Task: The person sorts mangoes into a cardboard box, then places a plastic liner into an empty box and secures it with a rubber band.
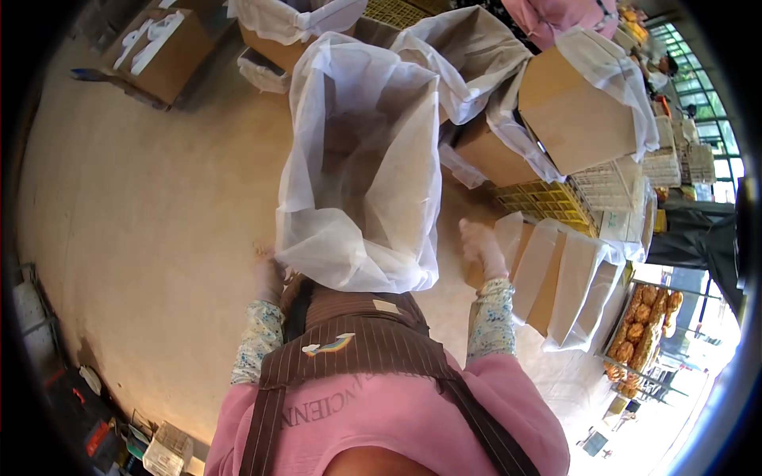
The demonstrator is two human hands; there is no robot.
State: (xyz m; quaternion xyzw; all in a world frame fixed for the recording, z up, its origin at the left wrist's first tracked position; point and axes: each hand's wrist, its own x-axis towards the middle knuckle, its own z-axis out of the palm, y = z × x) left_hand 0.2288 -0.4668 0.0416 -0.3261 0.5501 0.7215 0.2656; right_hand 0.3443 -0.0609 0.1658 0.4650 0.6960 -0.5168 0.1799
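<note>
A tall box with a white, thin translucent liner (pixel 361 250) folded over its rim stands upright right in front of me, its open top facing up. My left hand (pixel 272 274) is low beside its near left corner, the fingers small and blurred next to the liner. To the right of the box, my right hand (pixel 482 244) hangs apart from it, fingers curled in with nothing visible in them. Both forearms wear flowered sleeves.
More lined cardboard boxes (pixel 575 111) are stacked at the right, some on yellow crates (pixel 548 202). Several lined boxes (pixel 556 278) stand beside my right hand. Farther right is a rack of bread (pixel 647 329). A person in pink (pixel 556 20) is at the back.
</note>
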